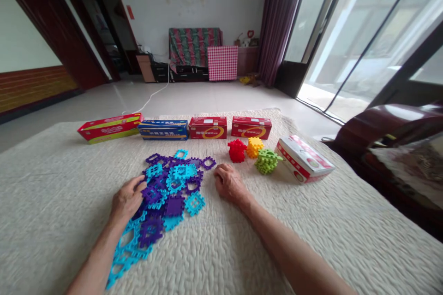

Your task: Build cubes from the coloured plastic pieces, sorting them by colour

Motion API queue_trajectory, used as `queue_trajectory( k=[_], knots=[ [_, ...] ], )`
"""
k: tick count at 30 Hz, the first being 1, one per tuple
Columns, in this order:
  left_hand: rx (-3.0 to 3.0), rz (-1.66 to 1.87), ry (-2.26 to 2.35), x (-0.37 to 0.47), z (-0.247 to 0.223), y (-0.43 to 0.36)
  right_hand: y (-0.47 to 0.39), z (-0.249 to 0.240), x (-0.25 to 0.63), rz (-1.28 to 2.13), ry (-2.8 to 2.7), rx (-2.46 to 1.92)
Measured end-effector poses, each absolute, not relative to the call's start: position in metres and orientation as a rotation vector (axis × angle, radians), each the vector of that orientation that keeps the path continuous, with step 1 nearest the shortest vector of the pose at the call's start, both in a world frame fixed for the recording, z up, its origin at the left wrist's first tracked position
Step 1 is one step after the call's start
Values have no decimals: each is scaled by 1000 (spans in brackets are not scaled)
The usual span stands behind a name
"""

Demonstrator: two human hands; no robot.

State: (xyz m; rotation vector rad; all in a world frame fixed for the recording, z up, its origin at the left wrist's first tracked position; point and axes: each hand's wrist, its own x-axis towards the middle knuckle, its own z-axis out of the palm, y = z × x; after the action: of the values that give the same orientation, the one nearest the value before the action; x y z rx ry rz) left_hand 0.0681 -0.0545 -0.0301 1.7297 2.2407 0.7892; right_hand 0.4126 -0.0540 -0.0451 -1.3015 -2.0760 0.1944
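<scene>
A loose pile of flat purple pieces and light blue pieces with notched edges lies on the quilted cover. At the pile's left edge is my left hand, its fingers bent and apart, touching the pieces. My right hand rests on the cover just right of the pile, fingers curled in; whatever it may hold is hidden. Beyond it stand a red stack, a yellow stack and a green stack of similar pieces.
Behind the pile a red-green box, a blue box and two red boxes stand in a row. A white-red box lies at the right, near a dark wooden chair.
</scene>
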Motion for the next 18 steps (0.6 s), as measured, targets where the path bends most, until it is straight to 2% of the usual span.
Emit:
queue_trajectory(
  k=[3,8,12,18],
  knots=[
    [1907,975,2289,90,-17,-51,-54,-44,412,206,-2082,-1301],
    [2160,1166,2038,154,-18,-46,-55,-45,414,196,-2081,-1272],
    [2318,1103,1821,191,-37,-50,-55,-46,414,195,-2085,-1264],
    [2385,1097,1741,196,-44,-57,-55,-44,415,218,-2117,-1261]
  ],
)
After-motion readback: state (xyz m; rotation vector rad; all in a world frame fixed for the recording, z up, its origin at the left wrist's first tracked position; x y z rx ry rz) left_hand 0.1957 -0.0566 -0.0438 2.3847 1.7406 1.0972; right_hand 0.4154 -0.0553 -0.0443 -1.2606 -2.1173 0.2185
